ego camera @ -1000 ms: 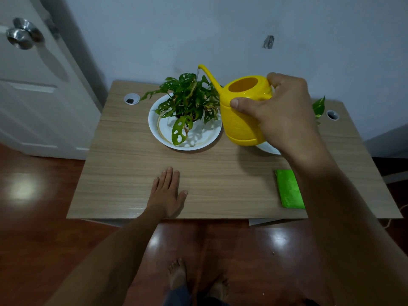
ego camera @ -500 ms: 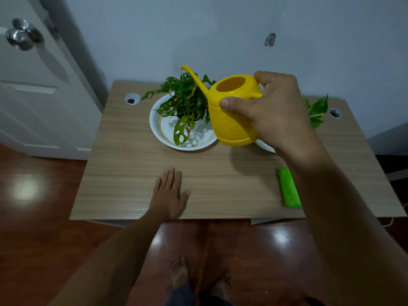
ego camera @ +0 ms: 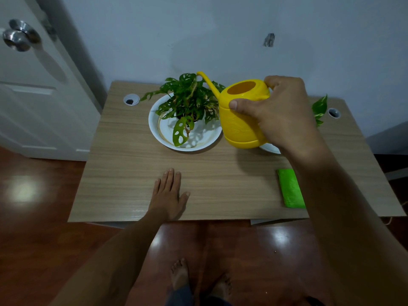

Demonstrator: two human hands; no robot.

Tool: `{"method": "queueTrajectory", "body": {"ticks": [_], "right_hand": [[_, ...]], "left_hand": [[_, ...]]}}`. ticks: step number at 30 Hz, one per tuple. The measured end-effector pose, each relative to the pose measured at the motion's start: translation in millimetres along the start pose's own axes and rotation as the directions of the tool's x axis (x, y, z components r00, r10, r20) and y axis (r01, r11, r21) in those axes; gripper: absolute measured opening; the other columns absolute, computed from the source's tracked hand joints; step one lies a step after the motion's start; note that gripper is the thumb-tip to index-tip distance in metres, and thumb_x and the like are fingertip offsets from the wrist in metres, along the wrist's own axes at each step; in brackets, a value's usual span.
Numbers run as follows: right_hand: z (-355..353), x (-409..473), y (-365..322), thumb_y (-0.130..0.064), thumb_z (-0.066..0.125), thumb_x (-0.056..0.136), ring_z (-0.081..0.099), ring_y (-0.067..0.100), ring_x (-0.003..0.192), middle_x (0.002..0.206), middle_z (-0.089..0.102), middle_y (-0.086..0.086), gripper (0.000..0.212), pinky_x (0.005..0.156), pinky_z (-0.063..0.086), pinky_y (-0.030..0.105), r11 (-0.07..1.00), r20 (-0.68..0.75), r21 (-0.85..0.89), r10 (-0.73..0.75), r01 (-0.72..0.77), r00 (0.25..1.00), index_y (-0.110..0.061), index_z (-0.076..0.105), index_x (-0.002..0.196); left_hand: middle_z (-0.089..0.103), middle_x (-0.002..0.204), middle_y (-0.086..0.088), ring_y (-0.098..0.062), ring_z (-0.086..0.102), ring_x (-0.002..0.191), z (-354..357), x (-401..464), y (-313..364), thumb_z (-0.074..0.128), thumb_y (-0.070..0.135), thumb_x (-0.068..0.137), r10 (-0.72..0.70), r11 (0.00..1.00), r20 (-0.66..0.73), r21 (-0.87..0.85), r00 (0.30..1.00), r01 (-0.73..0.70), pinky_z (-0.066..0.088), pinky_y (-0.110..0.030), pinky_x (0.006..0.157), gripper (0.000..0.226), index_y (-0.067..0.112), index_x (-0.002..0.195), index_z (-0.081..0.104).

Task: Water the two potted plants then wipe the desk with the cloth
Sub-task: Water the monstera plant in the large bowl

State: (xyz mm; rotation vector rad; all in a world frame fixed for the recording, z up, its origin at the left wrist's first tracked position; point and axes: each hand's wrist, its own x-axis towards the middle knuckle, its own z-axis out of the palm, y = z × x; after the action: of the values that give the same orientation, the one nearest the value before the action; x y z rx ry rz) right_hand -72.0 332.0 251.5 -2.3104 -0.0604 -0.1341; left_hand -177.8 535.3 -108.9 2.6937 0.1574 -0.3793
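Plant [ego camera: 187, 107] sits just left of right hand [ego camera: 280, 111], fingers wrapped round can [ego camera: 242, 115], spout toward it; left hand [ego camera: 169, 195] flat, fingers together.

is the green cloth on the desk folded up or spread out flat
Folded. The green cloth lies as a narrow strip near the desk's front edge, partly hidden by the right forearm, untouched by either hand.
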Motion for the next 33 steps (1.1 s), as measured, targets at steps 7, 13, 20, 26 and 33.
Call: {"method": "queueTrajectory", "body": {"ticks": [7, 13, 20, 26, 33], "right_hand": [[-8.0, -13.8, 23.1, -0.046, 0.091, 0.069, 0.07, 0.026, 0.095, 0.105, 0.074, 0.009, 0.056, 0.084, 0.059, 0.046, 0.992, -0.01, 0.066, 0.112, -0.112, 0.994, -0.011, 0.072, 0.109], [-28.4, -37.1, 51.8, -0.04, 0.093, 0.071, 0.069, 0.009, 0.081, 0.087, 0.073, -0.01, 0.048, 0.081, 0.061, 0.045, 0.962, -0.045, 0.233, 0.155, -0.141, 0.987, -0.017, 0.075, 0.109], [-74.5, -53.1, 109.8, -0.054, 0.093, 0.06, 0.07, 0.013, 0.114, 0.127, 0.073, -0.002, 0.095, 0.093, 0.061, 0.047, 0.91, -0.104, 0.398, 0.174, -0.12, 0.979, -0.018, 0.06, 0.142], [-141.5, -56.9, 163.3, -0.023, 0.092, 0.073, 0.073, 0.004, 0.095, 0.109, 0.078, -0.004, 0.06, 0.075, 0.058, 0.02, 0.85, -0.064, 0.524, 0.103, -0.054, 0.993, -0.016, 0.069, 0.128], [-211.8, -46.5, 247.8, -0.012, 0.089, 0.077, 0.071, 0.0, 0.092, 0.102, 0.078, -0.009, 0.044, 0.079, 0.055, 0.016, 0.829, -0.054, 0.559, 0.017, 0.016, 0.998, -0.02, 0.07, 0.116]], "left_hand": [[-0.014, 0.171, -0.006, -0.021, -0.018, 0.158, -5.5, -3.5, 9.4, 0.026, 0.059, 0.101, -0.015, 0.999, -0.017, -0.033, 1.0, 0.015, -0.011, -0.043, 0.127, 0.081, 0.019, 0.164, -0.003], [-0.006, 0.173, -0.007, -0.023, -0.01, 0.159, -7.9, -3.7, 43.8, 0.029, 0.059, 0.1, 0.064, 0.997, -0.032, -0.046, 0.997, -0.065, -0.005, -0.043, 0.129, 0.084, 0.013, 0.164, 0.0], [-0.003, 0.173, -0.011, -0.027, -0.006, 0.16, 8.7, 17.2, 115.2, 0.019, 0.061, 0.095, 0.159, 0.986, 0.048, 0.041, 0.986, -0.161, -0.003, -0.045, 0.127, 0.086, 0.012, 0.164, 0.001], [-0.004, 0.172, -0.013, -0.028, -0.005, 0.16, 28.2, 24.4, 204.1, 0.034, 0.054, 0.103, 0.167, 0.985, 0.037, 0.043, 0.985, -0.168, -0.004, -0.042, 0.126, 0.08, 0.011, 0.164, 0.002], [0.007, 0.171, -0.018, -0.033, 0.005, 0.159, 64.6, 37.3, 316.7, 0.023, 0.066, 0.091, 0.191, 0.979, 0.026, 0.071, 0.981, -0.192, 0.002, -0.043, 0.126, 0.091, 0.012, 0.164, 0.011]]}}
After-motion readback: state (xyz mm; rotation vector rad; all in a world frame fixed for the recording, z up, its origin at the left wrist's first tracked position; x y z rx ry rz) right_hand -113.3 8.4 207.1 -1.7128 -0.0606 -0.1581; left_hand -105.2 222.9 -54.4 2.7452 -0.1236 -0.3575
